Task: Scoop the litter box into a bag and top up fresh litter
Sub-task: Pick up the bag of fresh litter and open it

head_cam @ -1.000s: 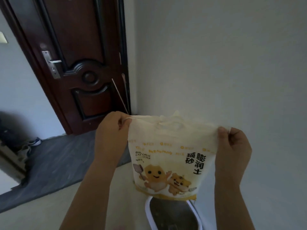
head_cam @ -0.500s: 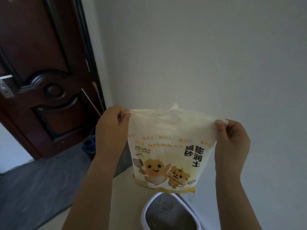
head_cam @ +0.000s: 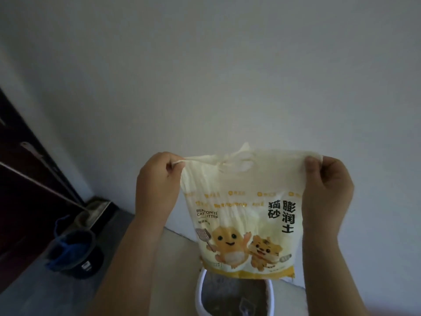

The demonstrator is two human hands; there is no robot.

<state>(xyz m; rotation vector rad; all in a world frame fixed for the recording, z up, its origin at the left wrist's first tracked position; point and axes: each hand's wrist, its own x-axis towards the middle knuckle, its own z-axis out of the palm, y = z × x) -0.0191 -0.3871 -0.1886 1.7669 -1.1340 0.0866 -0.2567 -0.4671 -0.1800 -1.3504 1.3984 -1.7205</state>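
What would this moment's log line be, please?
cat litter bag: upright above litter box | left hand: grips top corner | right hand: grips top corner

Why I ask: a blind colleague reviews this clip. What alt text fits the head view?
The left hand and right hand pinch the top corners of a yellow cat litter bag, holding it upright before a white wall, above a white litter box of grey litter. A dark bucket with blue cloth stands left, near a dark door.

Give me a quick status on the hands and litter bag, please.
Left hand and right hand each pinch a top corner of the litter bag. Bag hangs upright over the litter box, not pouring. Dark bucket stands off left, clear.
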